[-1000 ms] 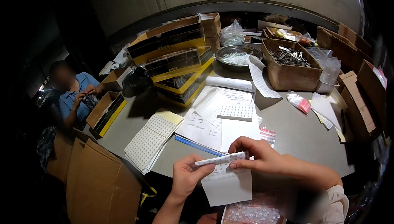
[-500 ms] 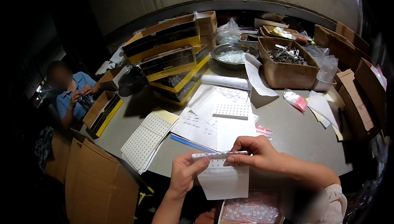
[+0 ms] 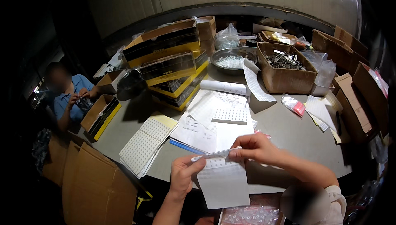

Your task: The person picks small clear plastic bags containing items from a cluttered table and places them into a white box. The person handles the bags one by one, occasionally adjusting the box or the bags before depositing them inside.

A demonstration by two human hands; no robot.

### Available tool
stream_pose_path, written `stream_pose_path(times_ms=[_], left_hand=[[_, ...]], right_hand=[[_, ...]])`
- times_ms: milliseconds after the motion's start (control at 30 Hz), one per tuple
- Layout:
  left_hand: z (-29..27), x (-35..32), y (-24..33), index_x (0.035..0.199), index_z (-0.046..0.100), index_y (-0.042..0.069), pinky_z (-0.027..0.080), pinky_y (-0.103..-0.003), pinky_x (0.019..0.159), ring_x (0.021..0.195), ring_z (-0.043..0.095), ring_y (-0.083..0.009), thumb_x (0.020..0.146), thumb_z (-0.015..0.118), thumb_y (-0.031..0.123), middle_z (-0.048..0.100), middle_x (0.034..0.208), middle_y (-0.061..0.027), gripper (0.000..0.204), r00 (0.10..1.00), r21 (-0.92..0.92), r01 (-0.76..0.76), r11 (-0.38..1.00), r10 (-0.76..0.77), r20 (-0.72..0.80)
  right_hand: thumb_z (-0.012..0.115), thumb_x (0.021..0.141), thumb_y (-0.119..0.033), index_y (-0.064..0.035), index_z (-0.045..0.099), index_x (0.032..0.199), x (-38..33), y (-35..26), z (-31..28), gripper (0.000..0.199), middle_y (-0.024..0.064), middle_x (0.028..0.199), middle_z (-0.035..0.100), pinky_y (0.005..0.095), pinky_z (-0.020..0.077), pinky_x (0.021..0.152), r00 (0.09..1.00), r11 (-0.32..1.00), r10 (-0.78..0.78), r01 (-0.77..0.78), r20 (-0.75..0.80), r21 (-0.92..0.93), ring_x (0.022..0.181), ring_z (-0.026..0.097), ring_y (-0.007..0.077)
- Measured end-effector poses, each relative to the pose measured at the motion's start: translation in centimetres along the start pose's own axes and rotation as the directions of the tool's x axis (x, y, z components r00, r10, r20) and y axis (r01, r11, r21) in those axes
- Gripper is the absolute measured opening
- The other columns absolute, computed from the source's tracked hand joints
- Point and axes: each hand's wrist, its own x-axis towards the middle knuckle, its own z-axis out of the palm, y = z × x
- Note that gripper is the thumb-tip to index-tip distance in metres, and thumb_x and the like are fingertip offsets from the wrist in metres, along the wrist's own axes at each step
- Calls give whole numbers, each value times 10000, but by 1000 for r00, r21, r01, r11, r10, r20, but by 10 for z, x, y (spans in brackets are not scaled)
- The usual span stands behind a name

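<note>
Between my two hands, near the table's front edge, hangs a white label sheet (image 3: 222,186) printed with rows of small dark marks along its upper part. Its top edge is bent over into a narrow, uneven strip. My left hand (image 3: 184,175) is closed on the upper left corner, thumb lying on the front. At the upper right, my right hand (image 3: 258,148) pinches the bent strip between thumb and fingers. Just beyond them lie loose white papers (image 3: 233,136) and a thin stack of printed label sheets (image 3: 229,116). A blue ruler (image 3: 185,146) pokes out from under the papers.
An open stack of label sheets (image 3: 146,142) lies left. Black-and-yellow boxes (image 3: 169,66) are piled behind it. Farther back stand a metal bowl (image 3: 233,69) of small pieces and a carton (image 3: 284,78) of metal parts. A co-worker (image 3: 70,97) sits at the far left.
The sheet's top strip has tilted, its right end rising, and looks more crumpled. The sheet hangs slightly lower. Both hands keep their hold, and the whole view has shifted slightly.
</note>
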Motion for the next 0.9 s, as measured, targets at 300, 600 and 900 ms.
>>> stream_pose_path(times_ms=[300,600,900], left_hand=[[-5,-1,1,1132,767,-101,494,-203,702,766,656,-87,951,745,15,760,918,-85,216,997,97,-59,994,64,-50],[-7,-10,7,1146,785,-52,542,-253,871,1105,687,-199,908,737,-53,740,1228,-149,242,979,125,-143,982,159,-127],[23,-23,61,1070,822,-17,483,-400,1068,1310,580,-294,831,771,-50,605,1431,-188,247,904,255,-428,867,409,126]], right_hand=[[829,840,-594,-48,661,1307,84,41,-105,738,219,1273,583,450,496,1004,903,537,-321,-76,-286,-840,1186,590,363],[822,922,-137,-12,600,1156,85,34,-59,347,107,1155,629,367,524,974,865,762,-431,196,-258,-617,1152,610,220],[745,947,-127,-3,622,1234,-9,-62,9,335,92,1150,687,334,538,897,827,829,-552,531,-108,-174,1052,648,154]])
